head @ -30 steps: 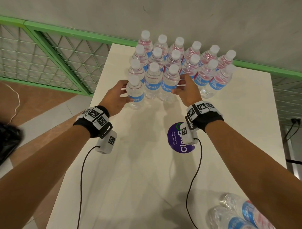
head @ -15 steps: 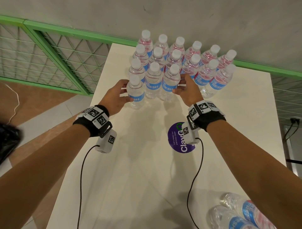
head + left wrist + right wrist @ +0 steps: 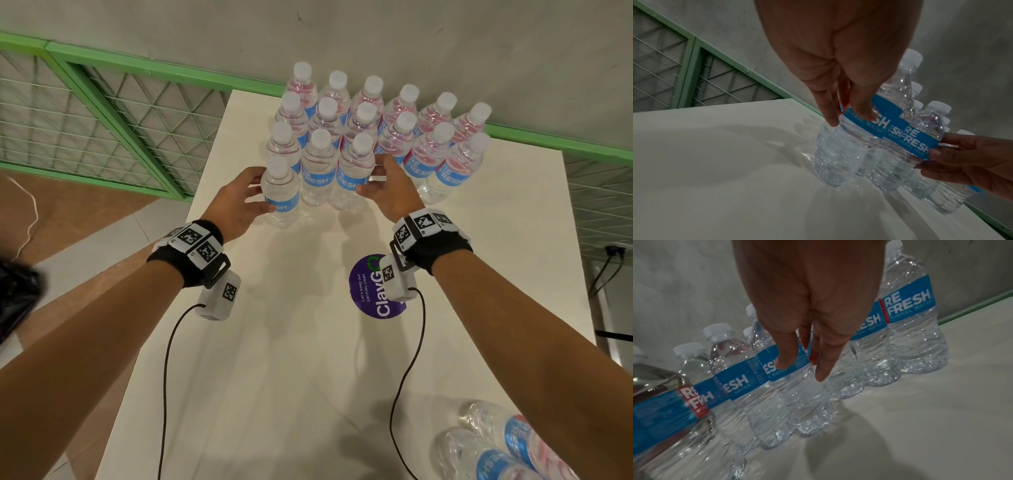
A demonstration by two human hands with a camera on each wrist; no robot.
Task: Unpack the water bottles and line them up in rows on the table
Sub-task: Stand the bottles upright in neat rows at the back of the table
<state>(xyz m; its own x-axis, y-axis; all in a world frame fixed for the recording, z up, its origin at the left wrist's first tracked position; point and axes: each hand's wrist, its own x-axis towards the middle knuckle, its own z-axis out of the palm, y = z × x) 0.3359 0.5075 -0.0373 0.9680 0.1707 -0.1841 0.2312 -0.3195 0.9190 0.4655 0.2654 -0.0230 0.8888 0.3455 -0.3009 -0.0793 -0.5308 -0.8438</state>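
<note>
Left hand: we see its fingers curled round the nearest-left bottle, thumb and fingertips on the blue label.
Standing bottles: upright in rows at the far end of the white bench, touching one another.
Right hand: our fingers lie nearly straight and slightly apart, pressed against the label of the front-row bottle.
Sticker: purple, round, beneath the right wrist.
Lying bottles: two, near right corner.
</note>
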